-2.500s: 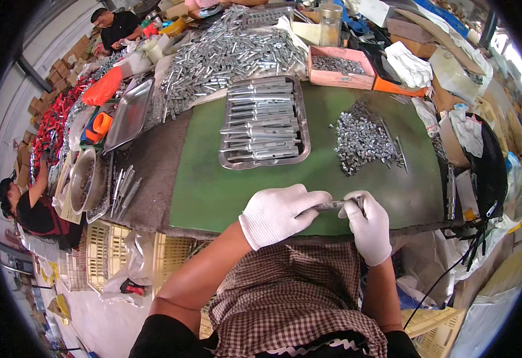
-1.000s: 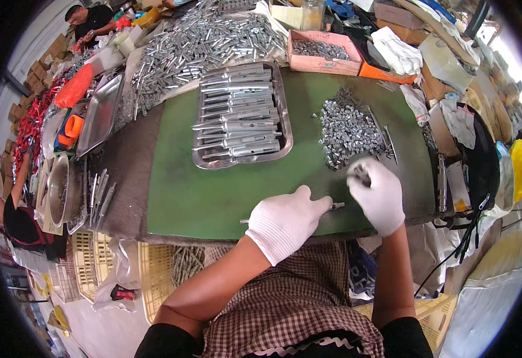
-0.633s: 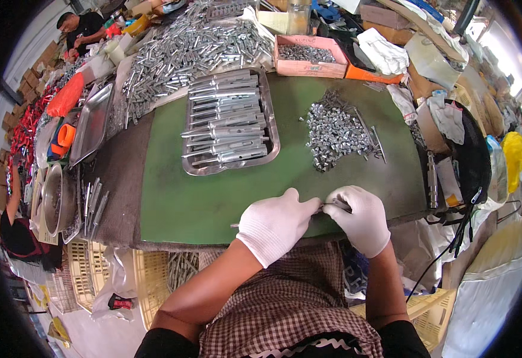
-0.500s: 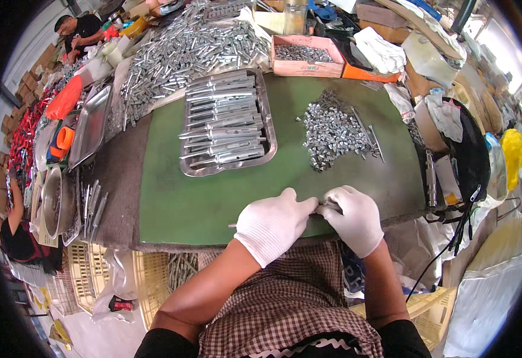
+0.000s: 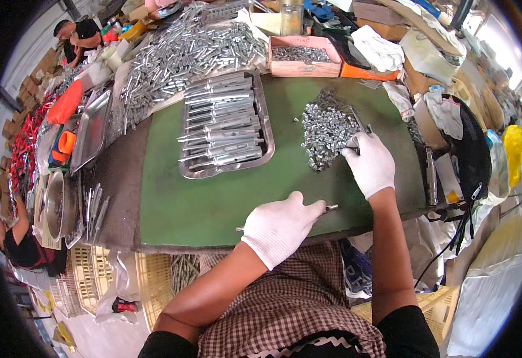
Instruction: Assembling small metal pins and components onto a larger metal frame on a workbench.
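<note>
A slim metal rod point(image 5: 331, 208) runs through my closed left hand point(image 5: 282, 228), its two ends showing past the white glove, low over the front of a green mat point(image 5: 207, 209). My gloved right hand point(image 5: 371, 165) reaches to the right edge of a pile of small silver metal pieces point(image 5: 326, 134). Its fingertips are drawn together there, and whatever lies between them is hidden. A thin metal pin point(image 5: 357, 117) lies just beyond those fingers. Left of the pile, a steel tray point(image 5: 268, 134) holds a stack of silver metal tubes point(image 5: 231, 137) with slots.
Behind the mat spreads a large heap of metal tubes point(image 5: 183, 53). A pink box point(image 5: 306, 68) of small parts stands at the back. Loose rods point(image 5: 97, 206) and a round metal bowl point(image 5: 54, 203) sit at the left. A black bag point(image 5: 473, 149) is at the right. Two other people are at the left.
My right hand has left the rod beside my left hand and moved forward to the pile of small pieces. The left hand keeps the rod and has shifted slightly right.
</note>
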A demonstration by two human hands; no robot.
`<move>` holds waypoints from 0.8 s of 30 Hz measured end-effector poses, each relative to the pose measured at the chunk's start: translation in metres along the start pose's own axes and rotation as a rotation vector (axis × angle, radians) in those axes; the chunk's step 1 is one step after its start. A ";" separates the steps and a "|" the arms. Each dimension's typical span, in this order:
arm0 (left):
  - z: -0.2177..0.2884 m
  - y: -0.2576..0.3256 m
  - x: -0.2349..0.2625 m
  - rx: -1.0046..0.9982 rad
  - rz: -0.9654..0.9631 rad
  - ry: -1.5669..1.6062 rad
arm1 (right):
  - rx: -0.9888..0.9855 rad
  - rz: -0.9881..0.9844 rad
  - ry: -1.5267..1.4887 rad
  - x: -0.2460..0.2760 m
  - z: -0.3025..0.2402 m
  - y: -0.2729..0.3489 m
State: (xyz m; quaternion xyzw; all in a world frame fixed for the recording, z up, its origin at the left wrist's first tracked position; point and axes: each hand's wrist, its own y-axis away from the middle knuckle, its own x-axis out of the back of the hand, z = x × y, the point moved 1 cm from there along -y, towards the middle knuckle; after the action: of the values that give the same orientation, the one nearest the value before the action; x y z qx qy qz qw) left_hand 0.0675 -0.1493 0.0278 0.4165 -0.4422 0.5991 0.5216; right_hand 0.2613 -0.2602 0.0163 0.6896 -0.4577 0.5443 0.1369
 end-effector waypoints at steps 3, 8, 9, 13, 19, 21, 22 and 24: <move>0.000 -0.002 0.003 -0.003 -0.041 -0.021 | -0.030 -0.070 0.077 0.002 -0.003 0.010; 0.000 -0.001 0.007 0.031 -0.071 0.010 | 0.132 -0.073 -0.261 0.023 -0.013 0.048; 0.000 -0.002 0.005 0.037 -0.072 0.024 | 0.102 -0.128 -0.305 0.030 -0.017 0.059; 0.002 -0.003 0.005 0.036 -0.079 0.014 | 0.122 -0.182 -0.351 0.034 -0.026 0.086; 0.001 0.000 0.005 0.016 0.001 0.034 | 0.153 -0.177 -0.313 0.028 -0.032 0.090; 0.001 0.000 0.004 0.012 -0.010 0.024 | 0.118 -0.225 -0.362 0.028 -0.031 0.089; 0.001 0.000 0.004 0.011 -0.011 0.025 | 0.076 -0.243 -0.386 0.027 -0.031 0.089; 0.001 0.002 0.004 -0.017 0.016 0.001 | 0.029 -0.264 -0.411 0.026 -0.029 0.088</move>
State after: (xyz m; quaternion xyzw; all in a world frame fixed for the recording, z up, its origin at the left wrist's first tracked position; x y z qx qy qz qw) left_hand 0.0654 -0.1498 0.0317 0.4080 -0.4503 0.5998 0.5205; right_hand 0.1742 -0.3004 0.0224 0.8417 -0.3737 0.3765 0.1010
